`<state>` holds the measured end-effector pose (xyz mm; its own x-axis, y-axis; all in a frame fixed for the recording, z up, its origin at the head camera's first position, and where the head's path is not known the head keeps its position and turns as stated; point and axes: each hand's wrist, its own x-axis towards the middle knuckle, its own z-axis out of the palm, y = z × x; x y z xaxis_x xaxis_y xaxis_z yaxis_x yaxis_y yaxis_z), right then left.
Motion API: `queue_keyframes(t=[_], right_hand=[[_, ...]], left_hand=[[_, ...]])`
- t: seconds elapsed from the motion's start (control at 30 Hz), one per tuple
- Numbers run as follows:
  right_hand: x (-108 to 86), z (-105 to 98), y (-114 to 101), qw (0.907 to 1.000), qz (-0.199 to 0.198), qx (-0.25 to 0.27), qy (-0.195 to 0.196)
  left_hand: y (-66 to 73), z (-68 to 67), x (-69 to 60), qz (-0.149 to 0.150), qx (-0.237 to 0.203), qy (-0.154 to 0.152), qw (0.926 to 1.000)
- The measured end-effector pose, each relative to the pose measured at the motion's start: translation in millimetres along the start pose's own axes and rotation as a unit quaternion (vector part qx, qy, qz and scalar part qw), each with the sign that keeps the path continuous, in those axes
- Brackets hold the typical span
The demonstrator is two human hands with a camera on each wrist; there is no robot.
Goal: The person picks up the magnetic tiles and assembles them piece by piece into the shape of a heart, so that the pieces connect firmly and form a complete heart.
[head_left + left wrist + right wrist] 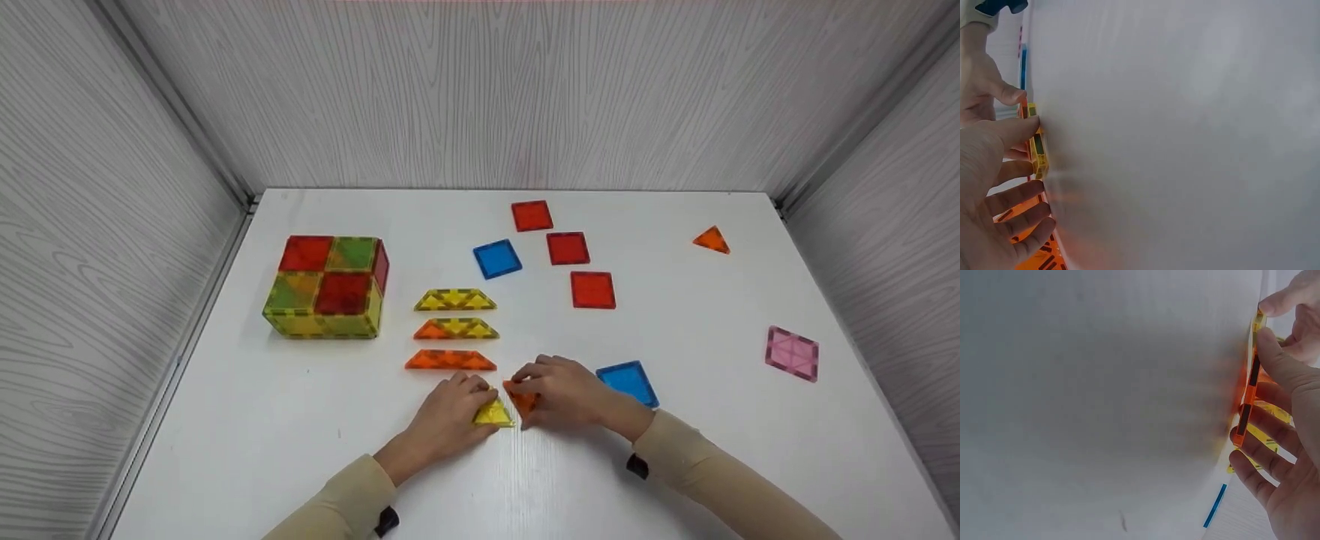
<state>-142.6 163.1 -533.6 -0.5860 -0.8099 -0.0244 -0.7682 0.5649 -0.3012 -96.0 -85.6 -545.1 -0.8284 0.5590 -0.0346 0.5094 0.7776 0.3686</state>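
Note:
Near the front middle of the table, the left hand pinches a yellow triangle tile between thumb and fingers. Just right of it, the right hand grips an orange triangle tile, a narrow gap between the two tiles in the head view. In the left wrist view the thumb of the left hand lies on the yellow tile's edge. In the right wrist view the right hand holds the orange tile by its edges.
Above the hands lie an orange strip, an orange-yellow strip and a yellow strip. A tile box stands left. Red tiles, blue tiles, a pink tile and an orange triangle lie around.

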Motion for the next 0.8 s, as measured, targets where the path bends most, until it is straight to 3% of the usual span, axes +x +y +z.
queue_keyframes(t=[0.17,0.43,0.63,0.8], right_hand=[[0.5,2.0,-1.3,0.9998,-0.005,-0.007,-0.015],[-4.9,1.4,3.2,0.9997,-0.003,-0.02,-0.015],[-30.2,-13.7,39.2,0.9968,0.05,-0.012,0.062],[-61.2,-30.2,93.5,0.979,0.143,-0.01,0.145]], left_hand=[[3.8,2.4,4.5,0.019,0.009,0.013,0.9997],[4.5,3.1,7.1,0.01,0.009,-0.001,0.9999],[4.0,3.6,6.8,0.017,0.011,-0.001,0.9998],[1.9,4.4,4.8,0.023,0.006,0.007,0.9997]])
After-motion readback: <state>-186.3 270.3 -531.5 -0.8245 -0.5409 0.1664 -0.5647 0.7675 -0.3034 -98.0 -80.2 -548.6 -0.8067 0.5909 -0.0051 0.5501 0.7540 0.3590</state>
